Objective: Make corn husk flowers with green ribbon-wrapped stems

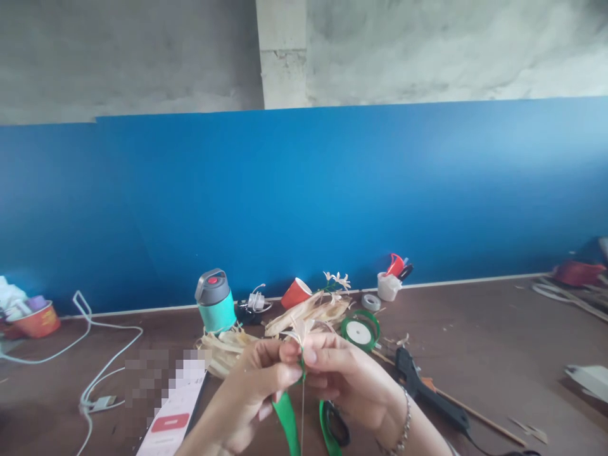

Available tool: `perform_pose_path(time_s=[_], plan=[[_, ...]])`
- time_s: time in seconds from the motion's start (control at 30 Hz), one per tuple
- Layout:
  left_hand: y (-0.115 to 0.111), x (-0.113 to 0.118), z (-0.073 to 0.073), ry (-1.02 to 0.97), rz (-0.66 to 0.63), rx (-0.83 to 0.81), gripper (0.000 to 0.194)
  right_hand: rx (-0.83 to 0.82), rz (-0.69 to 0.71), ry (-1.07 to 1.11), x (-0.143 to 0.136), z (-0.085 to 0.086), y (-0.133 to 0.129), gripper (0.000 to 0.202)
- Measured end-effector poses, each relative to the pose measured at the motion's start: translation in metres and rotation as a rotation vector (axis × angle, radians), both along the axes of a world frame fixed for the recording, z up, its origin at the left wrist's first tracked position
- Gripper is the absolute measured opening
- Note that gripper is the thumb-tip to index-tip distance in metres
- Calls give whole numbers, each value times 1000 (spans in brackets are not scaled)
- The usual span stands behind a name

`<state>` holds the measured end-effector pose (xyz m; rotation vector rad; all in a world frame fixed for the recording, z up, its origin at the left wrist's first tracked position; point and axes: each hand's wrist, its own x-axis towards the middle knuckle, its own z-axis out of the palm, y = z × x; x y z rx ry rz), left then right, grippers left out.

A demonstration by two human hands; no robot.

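Between my two hands, at the lower middle, is a small pale flower [301, 330] with a thin stem wrapped in green at its base. My left hand [259, 383] pinches the stem from the left, thumb and fingers together. On the other side, the fingertips of my right hand [344, 367] close on the flower's base, and a bracelet circles that wrist. A green ribbon [287, 423] hangs below my left fingers, and a thin thread drops straight down from the stem. Black scissor handles [337, 424] lie beneath my right hand, partly hidden.
Dried husks [228, 349] and a green ribbon spool [360, 332] lie behind my hands. A turquoise flask [217, 310] stands left of an orange cup [296, 293]. The black glue gun [430, 392] is at the right, a phone [173, 411] at the left.
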<state>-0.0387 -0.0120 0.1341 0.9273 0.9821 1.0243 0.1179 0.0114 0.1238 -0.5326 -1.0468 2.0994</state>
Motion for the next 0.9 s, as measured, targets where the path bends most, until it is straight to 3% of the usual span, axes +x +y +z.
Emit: perform_pose_path(time_s=[0.3, 0.5, 0.63, 0.9], plan=[[0, 0, -7, 3, -33, -15, 21, -36, -9, 61, -1, -8, 2, 18], [0, -1, -9, 145, -86, 152, 22, -36, -55, 48, -4, -6, 1, 21], [-3, -1, -6, 214, -48, 218, 21, -21, -86, 35, -7, -5, 0, 23], [-6, -2, -1, 278, -67, 186, 20, 28, -93, -21, -6, -5, 0, 26]])
